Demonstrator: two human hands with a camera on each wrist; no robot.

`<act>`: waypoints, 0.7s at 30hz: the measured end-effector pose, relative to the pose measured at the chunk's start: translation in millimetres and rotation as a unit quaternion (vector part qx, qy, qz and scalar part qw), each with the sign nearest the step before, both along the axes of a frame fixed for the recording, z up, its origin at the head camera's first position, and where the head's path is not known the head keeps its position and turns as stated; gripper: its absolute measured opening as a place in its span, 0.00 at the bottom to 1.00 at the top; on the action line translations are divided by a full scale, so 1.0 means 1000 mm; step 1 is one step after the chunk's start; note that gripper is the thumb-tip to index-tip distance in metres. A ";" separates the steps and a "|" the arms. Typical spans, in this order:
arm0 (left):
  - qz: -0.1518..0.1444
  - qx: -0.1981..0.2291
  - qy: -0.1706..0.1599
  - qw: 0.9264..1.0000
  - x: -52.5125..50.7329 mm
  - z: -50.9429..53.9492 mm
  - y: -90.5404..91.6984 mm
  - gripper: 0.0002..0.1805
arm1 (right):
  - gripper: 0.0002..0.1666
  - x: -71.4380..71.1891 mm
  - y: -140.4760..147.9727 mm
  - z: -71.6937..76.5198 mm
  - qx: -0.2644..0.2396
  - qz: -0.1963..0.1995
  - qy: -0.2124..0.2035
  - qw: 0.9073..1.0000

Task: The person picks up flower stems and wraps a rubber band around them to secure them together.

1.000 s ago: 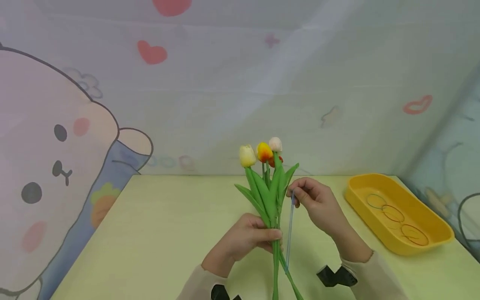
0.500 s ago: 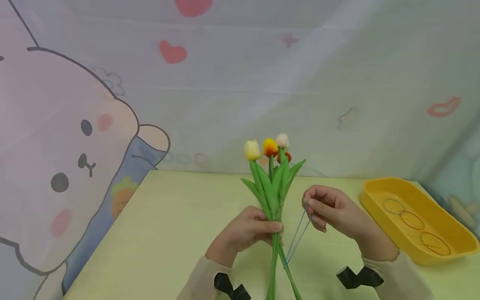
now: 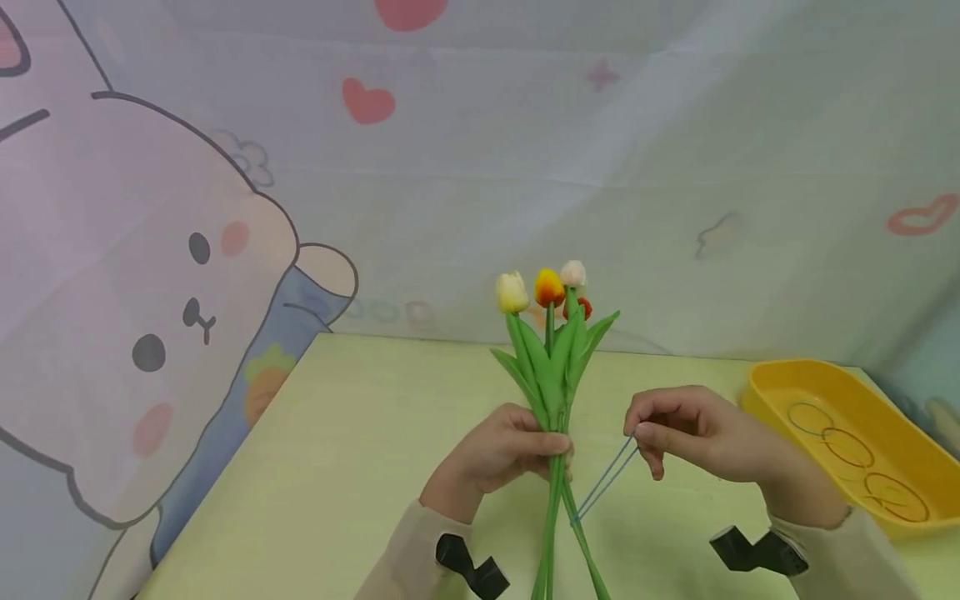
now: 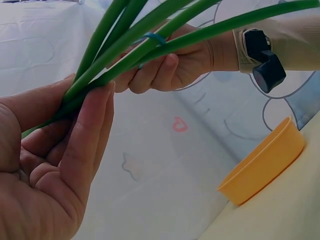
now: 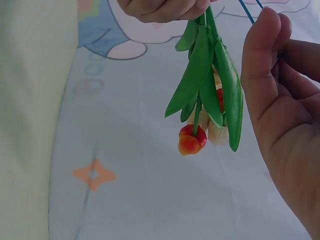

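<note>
A bunch of tulips (image 3: 553,367) stands upright over the table, with yellow, orange, pale pink and red heads above green leaves. My left hand (image 3: 498,457) grips its stems just below the leaves; the left wrist view shows thumb and fingers around the green stems (image 4: 150,35). To the right, my right hand (image 3: 697,429) pinches one end of a blue rubber band (image 3: 606,482). The band is stretched down to the left and loops round a stem that splays rightward below my left hand. In the right wrist view, the blue band (image 5: 247,11) runs up from the pinching fingertips.
A yellow tray (image 3: 798,375) with several coloured rubber bands (image 3: 847,447) lies at the right of the pale table (image 3: 375,433). Behind the table hangs a cloth backdrop (image 3: 480,167) printed with hearts and a cartoon animal.
My right hand has moved right and down, away from the flowers, pulling the blue rubber band out into a slanted, open loop. My left hand keeps its grip on the stems. The head view has shifted left.
</note>
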State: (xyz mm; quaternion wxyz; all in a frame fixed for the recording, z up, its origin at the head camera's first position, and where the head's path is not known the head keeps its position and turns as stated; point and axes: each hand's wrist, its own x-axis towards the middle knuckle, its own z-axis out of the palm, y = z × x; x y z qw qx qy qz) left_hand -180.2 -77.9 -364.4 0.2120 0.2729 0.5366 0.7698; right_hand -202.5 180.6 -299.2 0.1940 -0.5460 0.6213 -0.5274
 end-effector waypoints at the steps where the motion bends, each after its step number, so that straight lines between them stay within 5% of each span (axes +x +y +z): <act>1: -0.001 -0.002 -0.003 1.000 0.000 0.001 0.001 0.04 | 0.15 0.000 0.000 -0.001 -0.002 -0.001 0.005 1.000; 10: -0.007 -0.009 -0.016 1.000 0.001 0.000 -0.001 0.05 | 0.30 -0.003 -0.002 -0.014 -0.081 0.022 0.128 0.988; 16: -0.021 -0.011 -0.030 0.999 0.004 -0.002 0.001 0.04 | 0.17 0.001 -0.008 -0.017 -0.102 -0.054 0.250 0.961; 21: -0.041 -0.018 -0.038 0.998 0.006 -0.003 0.007 0.05 | 0.14 0.006 -0.015 -0.013 -0.110 -0.103 0.254 0.955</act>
